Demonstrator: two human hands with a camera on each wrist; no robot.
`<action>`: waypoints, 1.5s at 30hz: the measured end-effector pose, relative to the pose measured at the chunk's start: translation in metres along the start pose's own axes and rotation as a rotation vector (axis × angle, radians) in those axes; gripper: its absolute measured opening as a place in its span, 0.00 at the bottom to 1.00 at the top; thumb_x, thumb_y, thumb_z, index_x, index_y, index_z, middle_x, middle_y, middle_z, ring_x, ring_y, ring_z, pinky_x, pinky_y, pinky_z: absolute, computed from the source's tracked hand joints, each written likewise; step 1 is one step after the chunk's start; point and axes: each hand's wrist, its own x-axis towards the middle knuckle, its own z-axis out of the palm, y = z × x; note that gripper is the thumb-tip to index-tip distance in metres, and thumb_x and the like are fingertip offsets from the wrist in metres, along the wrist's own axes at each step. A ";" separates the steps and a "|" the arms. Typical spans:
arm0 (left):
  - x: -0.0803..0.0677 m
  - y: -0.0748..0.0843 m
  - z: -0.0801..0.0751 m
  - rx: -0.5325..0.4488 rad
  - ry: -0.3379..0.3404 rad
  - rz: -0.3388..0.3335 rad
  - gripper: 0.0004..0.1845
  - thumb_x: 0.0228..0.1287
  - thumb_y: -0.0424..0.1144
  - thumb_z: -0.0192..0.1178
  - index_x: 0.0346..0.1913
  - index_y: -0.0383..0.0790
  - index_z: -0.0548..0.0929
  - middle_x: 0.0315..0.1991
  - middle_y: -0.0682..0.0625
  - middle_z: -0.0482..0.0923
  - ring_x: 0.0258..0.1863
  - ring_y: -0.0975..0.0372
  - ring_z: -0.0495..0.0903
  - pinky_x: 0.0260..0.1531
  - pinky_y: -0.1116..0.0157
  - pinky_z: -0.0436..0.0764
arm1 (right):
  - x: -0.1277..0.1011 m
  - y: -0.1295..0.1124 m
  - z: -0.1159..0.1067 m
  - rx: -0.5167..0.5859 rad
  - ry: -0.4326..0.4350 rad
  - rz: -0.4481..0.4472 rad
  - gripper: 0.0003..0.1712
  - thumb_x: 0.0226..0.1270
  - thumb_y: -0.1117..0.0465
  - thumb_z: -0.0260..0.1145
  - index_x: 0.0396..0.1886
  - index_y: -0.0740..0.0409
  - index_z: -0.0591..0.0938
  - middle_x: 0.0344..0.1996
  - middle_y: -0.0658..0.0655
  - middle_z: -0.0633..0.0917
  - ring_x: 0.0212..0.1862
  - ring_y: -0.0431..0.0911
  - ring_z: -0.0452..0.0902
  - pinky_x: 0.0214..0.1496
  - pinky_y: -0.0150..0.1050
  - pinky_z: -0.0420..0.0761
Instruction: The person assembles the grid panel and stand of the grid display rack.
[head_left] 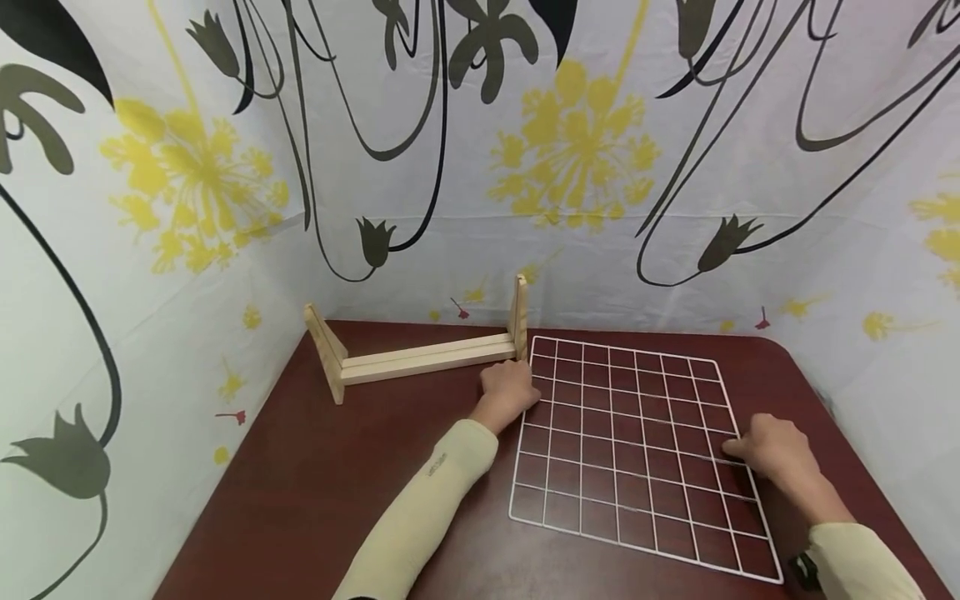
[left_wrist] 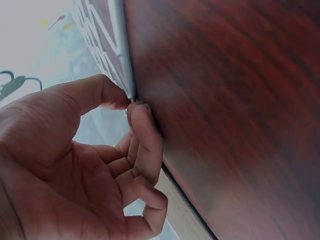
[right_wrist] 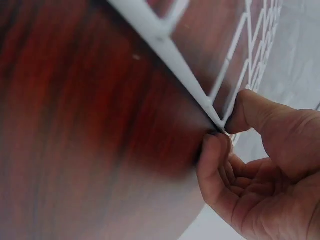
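Note:
A white wire grid panel [head_left: 628, 442] lies low over the right half of the dark red table. My left hand [head_left: 507, 387] pinches its left edge wire between thumb and fingertips, as the left wrist view shows from close up at the edge wire [left_wrist: 120, 45]. On the opposite side, my right hand [head_left: 776, 450] pinches the right edge wire [right_wrist: 170, 60], thumb on top and index finger under it. Just beyond my left hand stands a pale wooden frame [head_left: 427, 357], two slanted uprights joined by a grooved crossbar.
The dark red wood-grain table [head_left: 315, 492] has a rounded far right corner. A white cloth [head_left: 465, 183] with grey, black and yellow flower prints hangs behind and along both sides. Pale sleeves cover both forearms.

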 end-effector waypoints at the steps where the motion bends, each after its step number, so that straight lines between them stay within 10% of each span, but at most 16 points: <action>1: 0.000 0.001 0.001 0.017 0.011 0.003 0.11 0.64 0.52 0.69 0.30 0.50 0.86 0.42 0.48 0.91 0.42 0.52 0.90 0.37 0.51 0.84 | 0.000 0.001 0.001 -0.003 0.016 -0.005 0.23 0.62 0.50 0.73 0.16 0.55 0.74 0.17 0.57 0.78 0.23 0.51 0.72 0.28 0.48 0.73; 15: 0.007 -0.007 0.003 -0.008 -0.001 0.029 0.16 0.62 0.59 0.69 0.31 0.50 0.86 0.42 0.47 0.87 0.42 0.52 0.88 0.38 0.53 0.84 | -0.007 0.001 0.001 0.078 0.004 0.011 0.26 0.66 0.50 0.71 0.12 0.48 0.70 0.11 0.47 0.74 0.19 0.46 0.75 0.25 0.40 0.70; 23: 0.015 -0.016 -0.002 -0.128 0.075 0.055 0.19 0.56 0.56 0.68 0.18 0.50 0.77 0.31 0.49 0.86 0.29 0.54 0.84 0.28 0.55 0.81 | -0.014 0.004 -0.015 0.303 -0.071 0.025 0.24 0.75 0.54 0.66 0.52 0.74 0.78 0.29 0.57 0.88 0.26 0.47 0.89 0.29 0.42 0.89; 37: -0.008 -0.013 -0.045 -0.250 0.288 0.137 0.20 0.55 0.46 0.64 0.11 0.53 0.68 0.16 0.56 0.72 0.19 0.59 0.73 0.19 0.63 0.70 | -0.025 0.004 -0.039 0.412 0.009 -0.056 0.24 0.82 0.60 0.59 0.64 0.77 0.74 0.32 0.62 0.91 0.24 0.43 0.88 0.30 0.43 0.89; 40: -0.011 -0.014 -0.054 -0.282 0.337 0.171 0.11 0.52 0.43 0.62 0.18 0.52 0.72 0.17 0.57 0.72 0.19 0.60 0.73 0.19 0.64 0.70 | -0.029 0.004 -0.041 0.455 0.052 -0.079 0.18 0.82 0.62 0.59 0.60 0.71 0.78 0.27 0.56 0.91 0.22 0.43 0.88 0.29 0.43 0.89; 45: -0.017 -0.020 -0.070 -0.373 0.393 0.235 0.02 0.52 0.42 0.61 0.28 0.50 0.79 0.20 0.59 0.77 0.22 0.62 0.77 0.22 0.67 0.71 | -0.037 0.000 -0.046 0.575 0.074 -0.097 0.14 0.82 0.61 0.59 0.49 0.32 0.81 0.23 0.44 0.88 0.23 0.46 0.89 0.29 0.41 0.88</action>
